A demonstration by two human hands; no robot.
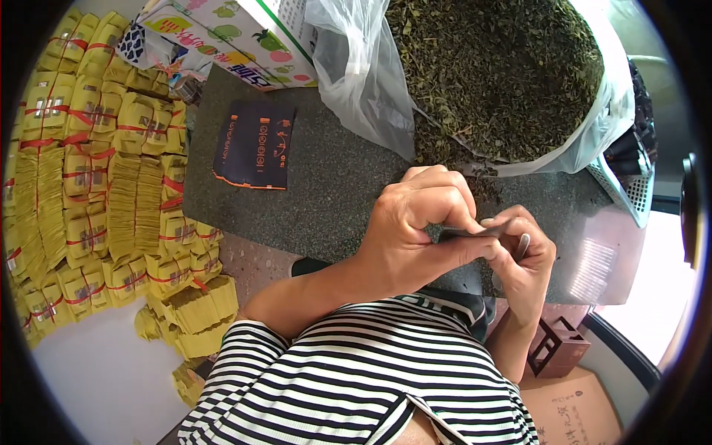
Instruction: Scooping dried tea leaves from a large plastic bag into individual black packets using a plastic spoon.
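Dark packet [486, 231], seen nearly edge-on, between left hand [423, 211] and right hand [528, 252]

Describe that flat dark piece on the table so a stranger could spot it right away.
On the grey speckled tabletop, find the fruit-printed carton at the far left. Just below it in the picture lies the flat dark piece, left of the clear bag of dried leaves. Orange print and a ragged orange lower edge set it apart.
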